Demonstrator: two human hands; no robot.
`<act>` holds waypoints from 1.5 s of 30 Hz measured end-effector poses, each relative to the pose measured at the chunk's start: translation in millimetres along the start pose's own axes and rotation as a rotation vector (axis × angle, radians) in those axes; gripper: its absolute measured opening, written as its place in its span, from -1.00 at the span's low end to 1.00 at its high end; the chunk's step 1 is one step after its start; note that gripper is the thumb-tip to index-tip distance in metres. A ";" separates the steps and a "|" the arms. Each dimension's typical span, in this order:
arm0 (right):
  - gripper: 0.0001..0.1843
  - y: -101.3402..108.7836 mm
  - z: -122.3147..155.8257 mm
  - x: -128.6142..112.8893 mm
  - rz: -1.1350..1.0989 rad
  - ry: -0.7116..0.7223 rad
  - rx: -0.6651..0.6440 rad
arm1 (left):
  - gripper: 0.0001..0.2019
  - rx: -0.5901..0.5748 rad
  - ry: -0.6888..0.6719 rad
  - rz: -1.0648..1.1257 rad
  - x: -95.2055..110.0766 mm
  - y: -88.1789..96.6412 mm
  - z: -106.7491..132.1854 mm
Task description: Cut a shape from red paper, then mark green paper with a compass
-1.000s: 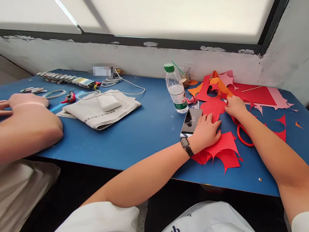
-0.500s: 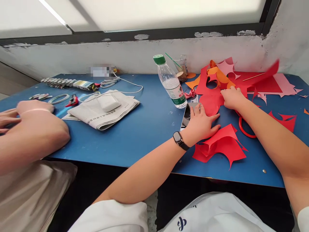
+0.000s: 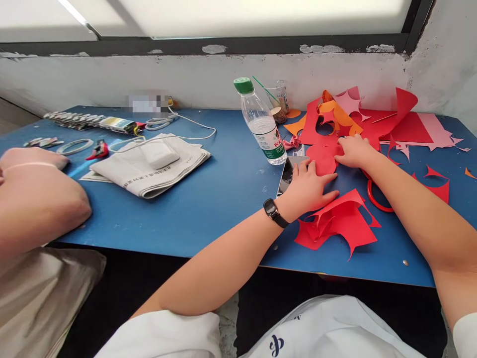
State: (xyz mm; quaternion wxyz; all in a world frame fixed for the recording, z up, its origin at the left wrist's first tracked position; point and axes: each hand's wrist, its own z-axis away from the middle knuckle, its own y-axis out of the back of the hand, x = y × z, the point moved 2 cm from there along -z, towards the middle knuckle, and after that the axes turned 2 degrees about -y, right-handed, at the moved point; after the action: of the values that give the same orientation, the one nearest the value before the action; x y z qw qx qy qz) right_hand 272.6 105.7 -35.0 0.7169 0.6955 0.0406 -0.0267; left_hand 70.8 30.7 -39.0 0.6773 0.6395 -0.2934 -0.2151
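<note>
My left hand (image 3: 306,190) lies with its fingers spread, its fingertips over a phone (image 3: 287,175) and beside a red paper circle (image 3: 322,159). Nothing is held in it. My right hand (image 3: 356,150) rests at the circle's right edge and the red sheet behind it, thumb and fingers apart. Under my right forearm shows a red handle loop (image 3: 379,203), probably of scissors. Cut red paper scraps (image 3: 341,226) lie in front of my left hand. Beyond both hands, red sheets (image 3: 376,127) and an orange cut-out (image 3: 341,115) are piled up.
A water bottle (image 3: 265,132) with a green cap stands left of the paper, before a clear cup (image 3: 281,94). Folded newspaper (image 3: 149,171) under a white box (image 3: 160,153) lies left of centre. Another person's arm (image 3: 40,204) rests at the far left.
My right hand's thumb and fingers have spread apart from a pinch. The raised red sheet's corner behind has shifted left and curls more upright. The view has shifted slightly.
</note>
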 end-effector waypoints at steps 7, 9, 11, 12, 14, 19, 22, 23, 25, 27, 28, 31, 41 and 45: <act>-0.44 1.6 -4.2 -1.6 -0.062 -0.011 -0.004 | -0.39 -0.002 -0.004 -0.018 5.0 -0.2 4.7; -0.46 2.1 -4.3 -2.8 -0.083 -0.010 -0.021 | -0.38 0.024 -0.017 -0.028 2.5 0.6 2.2; -0.45 2.7 -4.0 -2.8 -0.085 -0.016 -0.022 | -0.35 0.056 -0.020 -0.036 -4.2 2.0 -3.8; -0.43 3.0 -3.8 -2.5 -0.079 -0.021 -0.017 | -0.31 0.071 -0.018 -0.039 -8.8 3.0 -7.8; -0.40 3.8 -3.3 -2.0 -0.060 -0.030 -0.004 | -0.20 0.091 -0.008 -0.034 -19.7 5.0 -16.6; -0.40 8.0 -1.7 -7.3 -0.034 0.025 -0.035 | 0.10 0.046 0.057 -0.001 -45.6 3.7 -33.3; -0.41 12.1 0.7 -11.6 -0.053 0.081 -0.077 | 0.12 0.020 0.065 -0.006 -53.4 -2.0 -37.1; -0.40 13.6 1.8 -12.1 -0.067 0.094 -0.088 | 0.05 0.014 0.058 -0.019 -54.6 -3.9 -37.8; -0.40 16.4 3.9 -11.6 -0.101 0.111 -0.110 | -0.16 -0.004 0.046 -0.047 -55.6 -6.3 -38.6; -0.42 18.7 5.5 -9.7 -0.128 0.123 -0.135 | -0.35 -0.036 0.040 -0.069 -55.3 -6.6 -39.0; -0.43 19.4 5.9 -8.5 -0.135 0.129 -0.146 | -0.38 -0.052 0.037 -0.080 -54.9 -6.0 -39.2; -0.42 19.6 5.4 -5.6 -0.140 0.146 -0.170 | -0.30 -0.091 0.041 -0.110 -54.6 -3.0 -41.9; -0.16 10.6 -2.1 -0.8 -0.134 0.188 -0.150 | -0.27 -0.154 -0.039 -0.083 -69.9 11.3 -87.3; -0.22 9.8 -2.0 1.2 -0.164 0.204 -0.138 | -0.38 -0.109 -0.083 -0.038 -67.0 15.0 -89.5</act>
State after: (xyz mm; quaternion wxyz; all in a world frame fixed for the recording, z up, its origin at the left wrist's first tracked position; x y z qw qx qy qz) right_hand 274.7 108.0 -25.4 0.7507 0.6379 0.1715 -0.0117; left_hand 80.5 142.9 -33.2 0.6942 0.5976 -0.2970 -0.2698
